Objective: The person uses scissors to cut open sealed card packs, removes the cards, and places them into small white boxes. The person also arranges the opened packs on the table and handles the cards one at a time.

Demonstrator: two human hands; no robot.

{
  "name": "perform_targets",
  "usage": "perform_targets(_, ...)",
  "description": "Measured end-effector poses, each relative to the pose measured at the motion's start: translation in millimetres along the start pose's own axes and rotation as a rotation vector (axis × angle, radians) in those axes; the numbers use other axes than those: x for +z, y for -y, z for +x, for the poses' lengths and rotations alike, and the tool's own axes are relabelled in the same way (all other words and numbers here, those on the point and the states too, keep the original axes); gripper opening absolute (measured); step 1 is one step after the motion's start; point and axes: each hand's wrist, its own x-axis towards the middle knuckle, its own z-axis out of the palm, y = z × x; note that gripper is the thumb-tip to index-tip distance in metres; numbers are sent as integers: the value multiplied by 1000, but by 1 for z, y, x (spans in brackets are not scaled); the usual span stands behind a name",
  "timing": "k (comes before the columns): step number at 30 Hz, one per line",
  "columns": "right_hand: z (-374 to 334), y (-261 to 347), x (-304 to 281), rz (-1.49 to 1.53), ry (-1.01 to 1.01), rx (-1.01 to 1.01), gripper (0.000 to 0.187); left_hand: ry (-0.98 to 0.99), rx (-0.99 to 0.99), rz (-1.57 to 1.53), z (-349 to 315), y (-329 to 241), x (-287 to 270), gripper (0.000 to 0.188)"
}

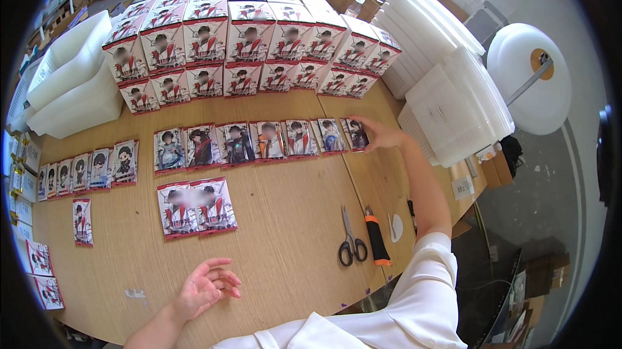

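Observation:
Above the near part of the table, my left hand (pixel 199 291) is open, its fingers loosely curled with nothing in them. My right hand (pixel 385 135) reaches to the right end of a row of illustrated packets and grips the last small packet (pixel 354 135), fingers at its top edge and thumb at its bottom. The other packets of that row, such as the one with an orange figure (pixel 269 140), lie side by side to its left. Two overlapping red-and-white packets (pixel 216 208) lie between that row and my left hand.
Scissors (pixel 350 239) and an orange-black handled tool (pixel 376 237) lie near my right forearm. Stacked printed boxes (pixel 251 39) stand behind the row. White bins (pixel 453 106) stand at right, another bin (pixel 78 93) at left. Smaller packets (pixel 80 172) and a single packet (pixel 82 221) lie left.

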Motion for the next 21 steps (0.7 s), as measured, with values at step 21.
perform_targets(21,-71,126,100,-302,-405,-197,68,7,13,237,-1,-4,5,52)
